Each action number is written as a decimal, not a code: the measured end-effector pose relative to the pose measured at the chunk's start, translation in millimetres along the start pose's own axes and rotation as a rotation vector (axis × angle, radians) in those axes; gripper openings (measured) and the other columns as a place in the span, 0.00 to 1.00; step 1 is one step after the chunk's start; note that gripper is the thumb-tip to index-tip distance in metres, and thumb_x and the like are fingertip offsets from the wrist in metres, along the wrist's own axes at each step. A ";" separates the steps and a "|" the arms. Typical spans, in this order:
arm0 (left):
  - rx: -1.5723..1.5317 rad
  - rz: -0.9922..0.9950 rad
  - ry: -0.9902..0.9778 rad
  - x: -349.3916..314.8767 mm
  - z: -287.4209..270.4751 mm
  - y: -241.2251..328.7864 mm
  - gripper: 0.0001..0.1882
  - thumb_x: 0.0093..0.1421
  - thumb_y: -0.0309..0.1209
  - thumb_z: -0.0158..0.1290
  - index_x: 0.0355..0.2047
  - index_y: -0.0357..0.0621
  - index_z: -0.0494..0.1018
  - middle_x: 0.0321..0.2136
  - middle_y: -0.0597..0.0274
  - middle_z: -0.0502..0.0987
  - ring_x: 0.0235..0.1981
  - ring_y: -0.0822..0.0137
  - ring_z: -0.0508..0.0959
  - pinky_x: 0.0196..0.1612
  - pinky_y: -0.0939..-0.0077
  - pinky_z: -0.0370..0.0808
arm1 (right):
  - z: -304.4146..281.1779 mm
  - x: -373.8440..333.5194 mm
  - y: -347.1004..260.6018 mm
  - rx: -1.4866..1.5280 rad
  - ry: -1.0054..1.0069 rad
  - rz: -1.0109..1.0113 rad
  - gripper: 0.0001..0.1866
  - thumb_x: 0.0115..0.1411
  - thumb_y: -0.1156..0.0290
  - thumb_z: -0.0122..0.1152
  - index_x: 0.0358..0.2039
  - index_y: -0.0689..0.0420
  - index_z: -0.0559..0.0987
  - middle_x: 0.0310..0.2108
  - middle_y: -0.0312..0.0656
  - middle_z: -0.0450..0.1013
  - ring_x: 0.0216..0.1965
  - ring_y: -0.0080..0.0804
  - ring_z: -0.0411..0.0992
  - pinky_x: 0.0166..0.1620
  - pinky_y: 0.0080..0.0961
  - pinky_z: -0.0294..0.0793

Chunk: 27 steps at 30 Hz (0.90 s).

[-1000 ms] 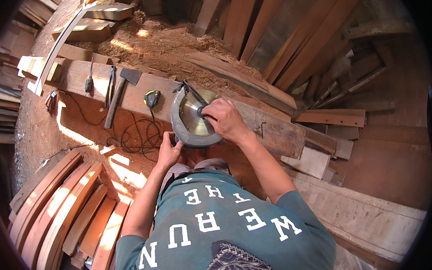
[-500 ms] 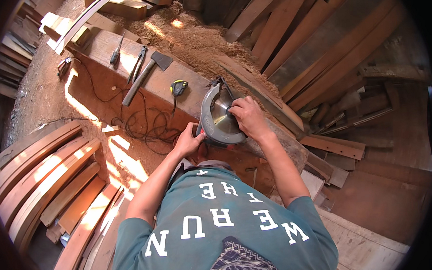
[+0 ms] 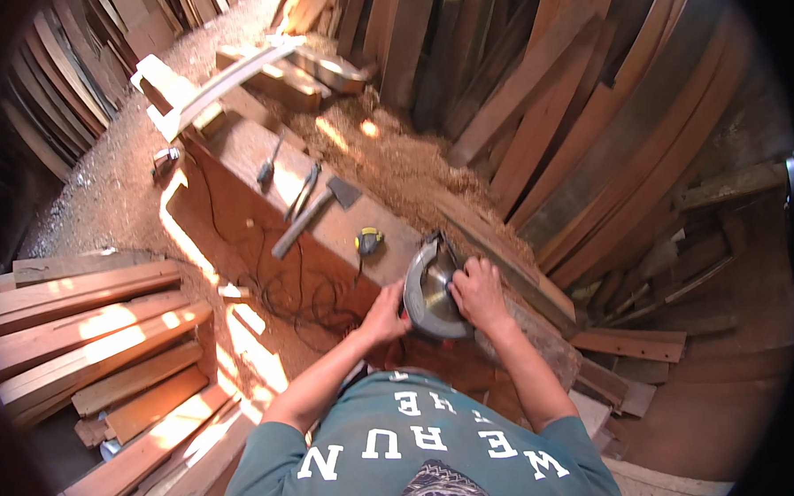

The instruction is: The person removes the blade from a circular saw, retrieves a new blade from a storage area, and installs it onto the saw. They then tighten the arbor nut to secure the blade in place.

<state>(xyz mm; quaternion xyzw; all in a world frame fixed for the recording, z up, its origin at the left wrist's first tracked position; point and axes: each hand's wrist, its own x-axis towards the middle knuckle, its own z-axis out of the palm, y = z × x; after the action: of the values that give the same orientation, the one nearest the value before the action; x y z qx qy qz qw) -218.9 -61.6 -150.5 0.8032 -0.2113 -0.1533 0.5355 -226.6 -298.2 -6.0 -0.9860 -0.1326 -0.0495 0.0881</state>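
Note:
A circular saw [image 3: 425,311] with a grey guard rests tilted on a wooden bench [image 3: 396,264], its round steel blade [image 3: 438,290] facing up and to the right. My left hand [image 3: 384,315] closes on the saw's left side by a red part; the handle itself is mostly hidden. At the middle of the blade, my right hand [image 3: 481,295] has its fingers pinched on a small dark piece at the hub. Farther along the bench lie a yellow-and-black tape measure [image 3: 369,241], a hatchet [image 3: 310,222], pliers [image 3: 303,192] and a screwdriver [image 3: 268,170].
Dark cable [image 3: 302,296] lies coiled on the ground left of the bench. Curved timber pieces [image 3: 100,341] are stacked at the left. Sawdust [image 3: 411,163] heaps along the bench's far side. Long boards [image 3: 533,127] lean at the upper right. A pale curved strip [image 3: 230,82] lies across the bench's far end.
The view has shifted, so the whole scene sits lower and to the right. Both hands stay at the saw; my right fingers remain at the blade's hub.

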 end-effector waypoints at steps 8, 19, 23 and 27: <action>-0.018 0.172 -0.049 39.5 -12.3 18.3 0.48 0.49 0.40 0.72 0.67 0.33 0.65 0.60 0.34 0.73 0.62 0.34 0.72 0.67 0.52 0.70 | 4.2 10.9 4.7 0.176 0.051 -0.019 0.10 0.58 0.65 0.73 0.33 0.56 0.81 0.42 0.45 0.71 0.47 0.49 0.69 0.50 0.46 0.69; 0.059 0.147 -0.005 30.5 -5.1 14.2 0.48 0.48 0.38 0.73 0.67 0.38 0.64 0.59 0.35 0.74 0.59 0.36 0.76 0.62 0.53 0.74 | 4.5 6.0 -2.9 0.191 0.096 0.003 0.12 0.55 0.66 0.76 0.32 0.57 0.80 0.43 0.45 0.71 0.46 0.49 0.69 0.50 0.45 0.68; 0.057 0.095 -0.040 33.5 4.7 -2.5 0.51 0.47 0.39 0.74 0.69 0.40 0.62 0.62 0.36 0.71 0.62 0.37 0.74 0.64 0.53 0.74 | 13.5 6.5 1.4 0.132 0.110 -0.016 0.13 0.55 0.65 0.76 0.32 0.58 0.80 0.44 0.46 0.72 0.47 0.49 0.69 0.50 0.46 0.68; 0.039 0.060 -0.043 33.1 7.1 -8.6 0.53 0.46 0.40 0.75 0.69 0.39 0.62 0.61 0.37 0.72 0.63 0.37 0.74 0.64 0.54 0.74 | -7.2 7.3 -11.4 0.152 0.069 0.010 0.10 0.57 0.68 0.72 0.34 0.58 0.81 0.45 0.45 0.72 0.49 0.49 0.69 0.51 0.47 0.67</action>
<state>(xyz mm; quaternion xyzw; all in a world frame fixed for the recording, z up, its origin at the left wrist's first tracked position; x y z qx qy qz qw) -192.2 -81.1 -161.8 0.8032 -0.2497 -0.1504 0.5195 -223.2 -286.8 3.7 -0.9748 -0.1278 -0.0730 0.1674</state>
